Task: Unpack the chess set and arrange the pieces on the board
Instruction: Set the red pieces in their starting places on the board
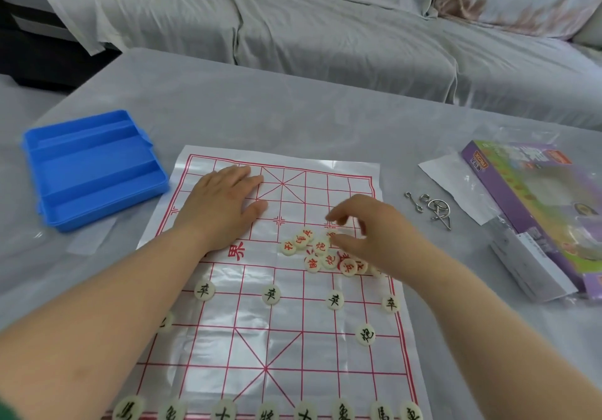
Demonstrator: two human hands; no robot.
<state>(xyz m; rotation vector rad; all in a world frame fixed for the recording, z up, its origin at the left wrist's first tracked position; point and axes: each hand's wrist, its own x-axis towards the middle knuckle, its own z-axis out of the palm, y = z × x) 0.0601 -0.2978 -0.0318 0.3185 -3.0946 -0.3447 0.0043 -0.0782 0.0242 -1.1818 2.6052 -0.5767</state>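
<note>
A glossy paper chess board (286, 348) with red lines lies flat on the grey table. Black-lettered round pieces stand in place on its near half: a row along the bottom edge (306, 411), several pawns (271, 294) and a cannon (365, 334). A loose pile of red-lettered pieces (321, 253) lies near the board's middle. My left hand (221, 204) presses flat on the far left part of the board. Over the pile's right side, my right hand (368, 230) hovers with its fingers curled down; I cannot see a piece between them.
An empty blue plastic tray (94, 168) sits left of the board. To the right lie metal wire puzzles (430, 206), a purple box (547, 211) in a clear bag and a white paper sheet (452, 181). A covered sofa (325, 25) stands behind the table.
</note>
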